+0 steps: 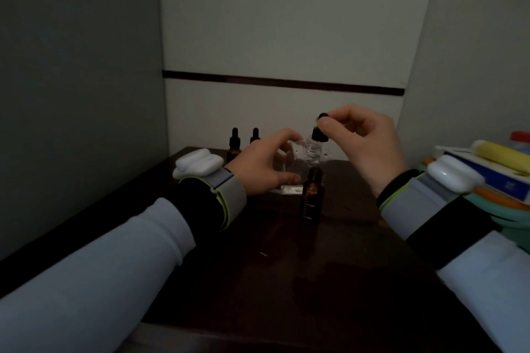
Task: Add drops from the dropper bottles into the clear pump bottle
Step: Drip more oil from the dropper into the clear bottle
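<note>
Amber bottle: uncapped, upright, middle of the table.
Left hand: holds clear pump bottle, toward the table's far edge.
Right hand: pinches dropper over its neck.
Risk: a drifting tip spills drops outside; a sleeve could topple the open amber bottle.

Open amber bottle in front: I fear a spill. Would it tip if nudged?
Likely: the amber bottle stands tall and narrow, so a push could topple it; uncapped, it might spill. Looks like glass: probably rigid, breakable.
</note>
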A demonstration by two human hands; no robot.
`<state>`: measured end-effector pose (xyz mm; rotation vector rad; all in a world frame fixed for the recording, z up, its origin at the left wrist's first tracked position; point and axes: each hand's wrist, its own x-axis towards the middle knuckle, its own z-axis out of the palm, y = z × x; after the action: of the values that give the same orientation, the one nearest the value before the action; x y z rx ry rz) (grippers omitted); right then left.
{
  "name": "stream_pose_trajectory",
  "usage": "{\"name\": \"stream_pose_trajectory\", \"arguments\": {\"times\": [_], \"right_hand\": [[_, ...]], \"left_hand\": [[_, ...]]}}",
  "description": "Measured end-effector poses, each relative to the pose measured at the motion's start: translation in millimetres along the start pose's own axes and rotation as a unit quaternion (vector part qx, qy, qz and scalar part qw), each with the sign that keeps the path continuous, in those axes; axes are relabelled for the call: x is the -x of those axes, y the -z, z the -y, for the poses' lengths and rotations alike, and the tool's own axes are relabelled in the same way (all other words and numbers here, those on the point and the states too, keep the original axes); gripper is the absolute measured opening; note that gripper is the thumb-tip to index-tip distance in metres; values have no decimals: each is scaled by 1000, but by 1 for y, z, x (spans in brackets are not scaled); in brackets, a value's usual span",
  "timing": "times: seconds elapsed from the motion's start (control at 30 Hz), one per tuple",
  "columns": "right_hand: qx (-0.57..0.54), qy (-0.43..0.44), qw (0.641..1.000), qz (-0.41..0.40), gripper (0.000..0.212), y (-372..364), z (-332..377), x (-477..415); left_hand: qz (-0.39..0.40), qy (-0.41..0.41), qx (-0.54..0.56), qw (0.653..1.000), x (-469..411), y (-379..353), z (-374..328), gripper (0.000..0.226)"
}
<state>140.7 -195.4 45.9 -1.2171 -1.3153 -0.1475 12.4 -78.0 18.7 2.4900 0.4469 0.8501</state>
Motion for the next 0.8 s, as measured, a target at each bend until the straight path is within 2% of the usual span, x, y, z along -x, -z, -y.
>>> {"name": "stream_pose_trajectory", "arguments": {"times": [0.23,0.37,0.5,0.67,0.8], "right_hand": [[-8,23,1000,-8,20,1,2,-1],[-64,27,995,-71,9,4,3,-3],[-70,63,987,-129,6,10,7,-4],[-5,84,991,-104,16,6,3,-2],[-13,94,989,-116,17,6,4,-1]], "left_hand": [[2,-1,1,1000,0,1,0,56],[1,-3,2,1000,1,0,0,56],[1,-7,5,1000,1,1,0,56],[0,-5,-2,1000,1,0,0,58],[-2,-6,-3,1000,1,0,0,58]]}}
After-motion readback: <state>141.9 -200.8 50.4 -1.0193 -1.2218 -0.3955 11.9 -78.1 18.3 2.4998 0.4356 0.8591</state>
